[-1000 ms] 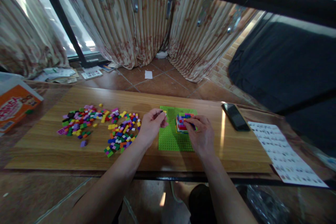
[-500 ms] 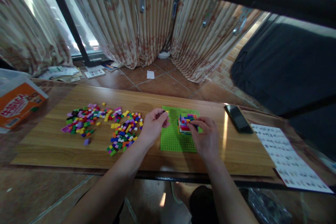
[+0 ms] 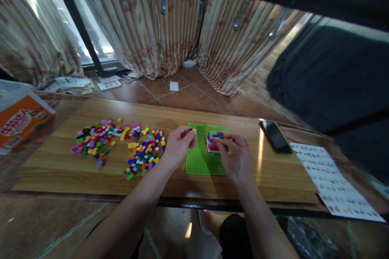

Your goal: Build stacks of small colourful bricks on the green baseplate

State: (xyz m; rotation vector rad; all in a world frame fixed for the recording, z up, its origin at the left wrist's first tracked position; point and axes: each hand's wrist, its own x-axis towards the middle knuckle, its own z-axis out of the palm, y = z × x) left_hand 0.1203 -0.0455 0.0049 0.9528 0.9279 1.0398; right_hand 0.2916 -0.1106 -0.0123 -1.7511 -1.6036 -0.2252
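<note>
My left hand (image 3: 179, 142) is raised over the left edge of the green baseplate (image 3: 197, 162), thumb and fingers pinched on small building bricks (image 3: 193, 130), one yellow and one dark. On the plate's right half stands a low block of coloured bricks (image 3: 212, 145), with red, blue and white showing. My right hand (image 3: 238, 156) is closed in a pinch at the right side of this block. Its fingertips touch the top of the block around a small brick, mostly hidden by the fingers.
Loose bricks (image 3: 147, 151) lie in heaps on the left of the wooden board (image 3: 182, 188). A phone (image 3: 276, 137) and a printed sheet (image 3: 334, 182) lie on the right. An orange-labelled plastic tub (image 3: 24, 117) stands far left. Curtains (image 3: 179, 28) hang behind.
My right hand has shifted slightly left and its fingertips sit closer over the block; the dark piece seen at them is now mostly hidden. My left hand has stayed nearly still.
</note>
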